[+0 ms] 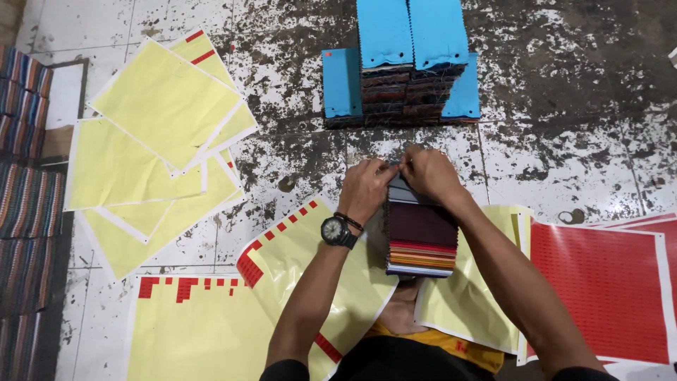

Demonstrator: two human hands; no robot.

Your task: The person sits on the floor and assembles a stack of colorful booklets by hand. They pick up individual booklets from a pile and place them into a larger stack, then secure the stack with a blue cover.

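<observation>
While both hands meet at the far edge of the stack of fabric swatches (pixel 422 229), that stack lies directly under and just toward the person from the fingertips, its long axis running away from the body toward the blue-covered swatch books (pixel 402 63) farther out on the floor (pixel 564 85). The left hand (pixel 365 189), with a black watch (pixel 334 231) on its wrist, comes in from the left and curls over the stack's top left corner; the right hand (pixel 431 174) comes in from the right and covers the top right corner. The fingers of both are drawn narrow and pinched together at one spot, on the far short edge of the stack, where they touch each other; whether they nip only the top dark swatch or something thin laid across it I cannot tell, as the knuckles hide the contact. Neither hand is nearer than the other: both are on the same edge. The near end of the stack, showing maroon, red and orange layers, rests free over the yellow sheets (pixel 310 282). More pale yellow sheets (pixel 155 141) lie well apart to the left, and a red printed sheet (pixel 606 282) lies to the right, near but not touching the stack.
</observation>
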